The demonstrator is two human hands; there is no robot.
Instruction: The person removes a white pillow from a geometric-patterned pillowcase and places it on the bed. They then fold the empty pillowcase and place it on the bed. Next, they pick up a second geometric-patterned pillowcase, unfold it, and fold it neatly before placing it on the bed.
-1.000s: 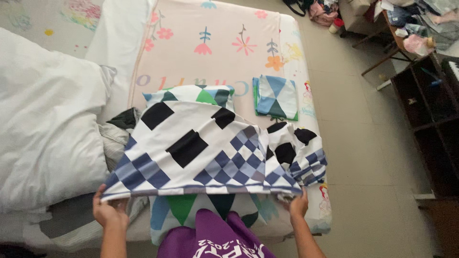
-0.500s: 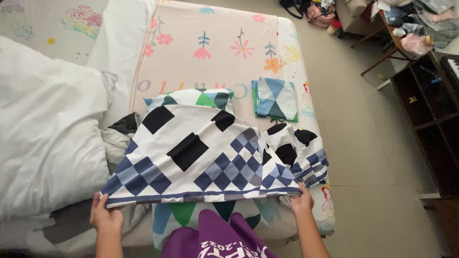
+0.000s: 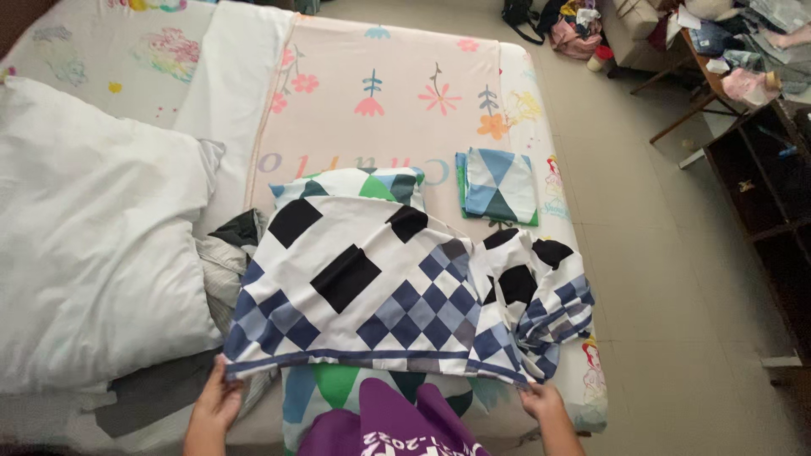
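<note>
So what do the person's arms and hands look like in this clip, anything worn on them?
Both forearms are bare, with no sleeves reaching them. The left hand and right hand wear no gloves; no watch, ring or bracelet is visible. Between the arms shows a purple top with white printed lettering on its front.

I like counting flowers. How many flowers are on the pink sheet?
5: top edge, top right, left, middle, right. The cloth may hide more.
</note>
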